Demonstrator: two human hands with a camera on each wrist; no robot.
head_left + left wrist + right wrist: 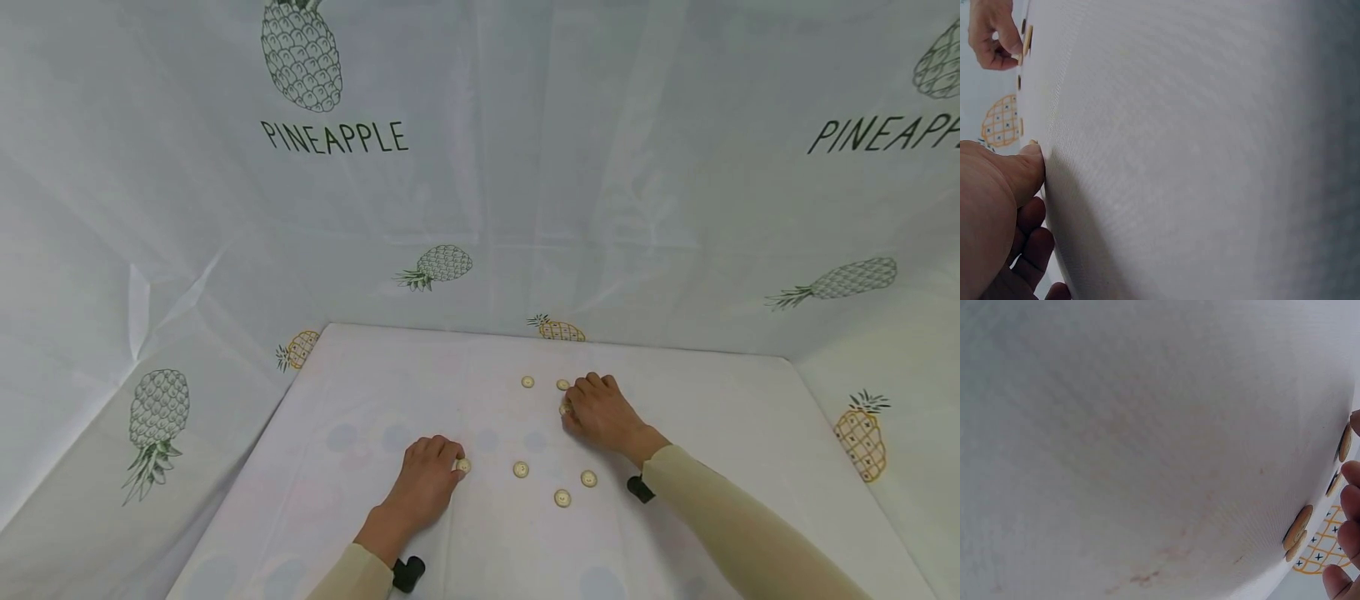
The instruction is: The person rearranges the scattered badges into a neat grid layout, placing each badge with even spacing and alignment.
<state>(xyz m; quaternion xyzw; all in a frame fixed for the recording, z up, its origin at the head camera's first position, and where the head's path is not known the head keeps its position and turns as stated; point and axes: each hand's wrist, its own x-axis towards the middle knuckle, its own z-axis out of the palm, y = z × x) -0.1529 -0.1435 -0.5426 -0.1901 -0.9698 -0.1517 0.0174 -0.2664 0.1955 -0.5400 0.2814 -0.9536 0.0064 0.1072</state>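
Note:
My left hand is low over the white cloth and pinches a round cream button at its edge between thumb and finger. In the left wrist view the thumb covers most of that button. Farther back and to the right, my right hand has its thumb and fingers on another button, pinching its side. The left wrist view also shows the right hand with its fingertips at a button's rim. At the right border of the right wrist view, the fingers are partly cut off beside several buttons.
Two more buttons lie at the back, one left and one just beyond the right hand. Between the arms are three others: one, one and a nearer one. A pineapple-printed sheet hangs around the table.

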